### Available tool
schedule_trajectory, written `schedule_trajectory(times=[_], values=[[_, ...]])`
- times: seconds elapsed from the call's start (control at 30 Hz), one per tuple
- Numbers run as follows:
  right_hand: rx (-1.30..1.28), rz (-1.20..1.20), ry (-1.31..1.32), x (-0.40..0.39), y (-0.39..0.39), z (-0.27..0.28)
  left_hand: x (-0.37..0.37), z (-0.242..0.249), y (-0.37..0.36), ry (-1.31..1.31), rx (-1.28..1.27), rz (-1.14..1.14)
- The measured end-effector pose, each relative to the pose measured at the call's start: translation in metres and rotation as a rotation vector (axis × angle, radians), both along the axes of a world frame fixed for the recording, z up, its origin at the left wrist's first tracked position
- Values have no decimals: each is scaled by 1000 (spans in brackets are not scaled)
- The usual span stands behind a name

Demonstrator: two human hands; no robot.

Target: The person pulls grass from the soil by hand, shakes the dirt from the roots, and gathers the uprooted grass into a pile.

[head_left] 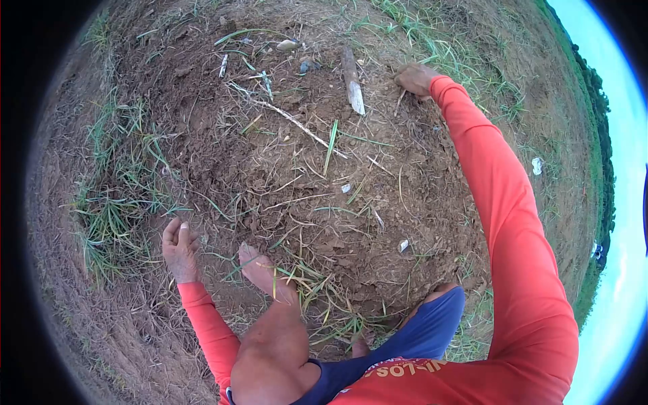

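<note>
My right hand (415, 79) reaches far forward to the soil, its fingers closed and bent down at the edge of some grass. A thin twig (399, 102) shows just below the fingers; what they grip I cannot make out. To its left lies a piece of wood (352, 84) with a pale, bare end. My left hand (181, 250) hangs low on the left, fingers loosely curled and thumb apart, with nothing visible in it. Beside it grows a grass clump (111, 219). My bare foot (260, 266) rests on the soil to its right.
Dry stalks (293, 120) and loose grass blades (331, 147) lie scattered over the broken soil. Small white scraps (403, 246) dot the ground. A stone (287, 45) and a dark lump (309, 66) are at the far side. Cut grass (310, 287) lies between my legs.
</note>
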State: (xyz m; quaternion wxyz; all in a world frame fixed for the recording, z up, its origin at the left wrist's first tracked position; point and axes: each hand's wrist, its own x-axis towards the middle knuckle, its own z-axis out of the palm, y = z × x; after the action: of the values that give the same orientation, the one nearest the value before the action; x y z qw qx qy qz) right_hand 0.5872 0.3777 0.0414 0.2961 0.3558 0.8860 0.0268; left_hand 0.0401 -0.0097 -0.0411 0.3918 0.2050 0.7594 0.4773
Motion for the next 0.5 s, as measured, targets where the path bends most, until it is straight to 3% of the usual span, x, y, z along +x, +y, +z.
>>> schedule_trajectory(times=[0.07,0.13,0.27,0.3,0.4,0.43,0.5], values=[[-89,-121,74,12,6,13,-2,-1,-1,3,-5,-38],[-133,-751,403,0,-12,41,-5,-8,-4,-4,-33,-32],[-51,-786,610,11,-7,23,-6,-12,-4,-15,-39,-33],[-17,-630,576,4,-16,28,-5,-12,-2,-8,-30,-42],[36,-513,281,-2,-17,21,-6,-11,-1,9,-15,-58],[-25,-637,189,-9,-14,28,-7,-13,-1,7,-13,-56],[-46,-673,248,-8,-9,28,-8,-15,-3,3,-19,-48]])
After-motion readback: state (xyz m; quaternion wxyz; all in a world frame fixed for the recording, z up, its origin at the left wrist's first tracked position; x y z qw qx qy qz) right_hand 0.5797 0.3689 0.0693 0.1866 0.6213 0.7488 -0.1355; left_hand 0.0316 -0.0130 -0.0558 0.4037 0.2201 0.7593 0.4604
